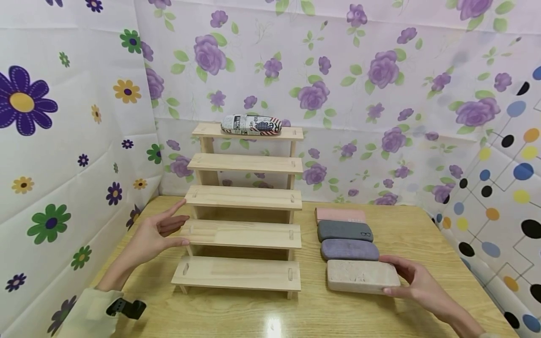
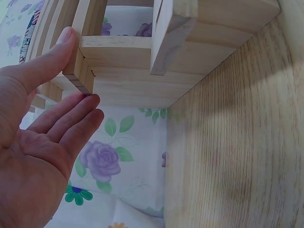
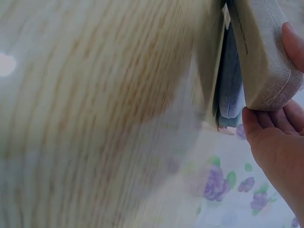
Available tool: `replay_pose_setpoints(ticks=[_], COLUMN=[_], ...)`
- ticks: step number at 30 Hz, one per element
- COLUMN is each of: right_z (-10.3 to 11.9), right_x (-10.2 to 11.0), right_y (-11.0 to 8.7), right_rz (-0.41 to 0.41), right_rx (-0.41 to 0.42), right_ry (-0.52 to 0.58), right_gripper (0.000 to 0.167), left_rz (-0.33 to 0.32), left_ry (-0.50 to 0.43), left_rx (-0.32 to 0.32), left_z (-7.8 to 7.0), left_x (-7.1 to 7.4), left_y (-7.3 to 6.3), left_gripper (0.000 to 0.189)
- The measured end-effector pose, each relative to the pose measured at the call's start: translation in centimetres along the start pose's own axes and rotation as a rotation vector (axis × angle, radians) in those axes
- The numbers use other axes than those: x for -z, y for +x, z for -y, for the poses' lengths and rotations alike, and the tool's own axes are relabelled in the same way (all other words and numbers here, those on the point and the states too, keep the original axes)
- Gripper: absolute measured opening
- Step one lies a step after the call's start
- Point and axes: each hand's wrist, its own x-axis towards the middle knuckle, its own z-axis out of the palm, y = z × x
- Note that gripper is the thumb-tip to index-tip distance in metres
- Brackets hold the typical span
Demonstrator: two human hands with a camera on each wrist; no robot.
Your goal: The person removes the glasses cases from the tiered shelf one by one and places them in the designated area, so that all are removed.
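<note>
My right hand (image 1: 416, 284) grips the right end of a beige glasses case (image 1: 361, 277), thumb at the front and fingers behind. In the right wrist view, the case (image 3: 266, 57) appears to stand off the tabletop. Behind it lie a purple glasses case (image 1: 350, 249), a dark grey one (image 1: 344, 231) with a small glasses print, and a pink one (image 1: 340, 215). My left hand (image 1: 154, 234) is at the left side of a stepped wooden rack (image 1: 243, 197), its fingers fairly straight. In the left wrist view, thumb and fingertips touch a shelf end (image 2: 80, 78).
A newspaper-and-flag patterned case (image 1: 251, 125) lies on the rack's top shelf. The lower shelves (image 1: 243, 272) are bare. The wooden table (image 1: 211, 314) meets flowered cloth (image 1: 363, 155) at the back, with more cloth at both sides.
</note>
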Motion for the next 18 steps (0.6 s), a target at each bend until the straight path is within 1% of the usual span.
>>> replay_pose_setpoints(ticks=[4,8,10,15,18], right_z=[-0.2,-0.2,-0.3,-0.8,-1.2], right_x=[-0.1,-0.1,-0.1,-0.4,-0.5], right_y=[0.1,0.3,0.5,0.7,0.8], right_rz=[0.002,-0.006,-0.007,-0.034,-0.058], right_rx=[0.027,0.031,0.048,0.141,0.187], right_ry=[-0.029,-0.130,-0.198,-0.364,-0.429], right_gripper=[0.076,0.073,0.072,0.073,0.074], left_rz=[0.000,-0.003,-0.003,0.001,0.003], left_ry=[0.000,0.009,0.010,0.013,0.014], left_rx=[0.007,0.013,0.016,0.018,0.020], left_z=[0.0,-0.1,-0.1,-0.1,-0.2], left_x=[0.0,0.0,0.0,0.1,0.0], left_y=[0.0,0.0,0.0,0.0,0.1], left_gripper=[0.099,0.100,0.100,0.100,0.100])
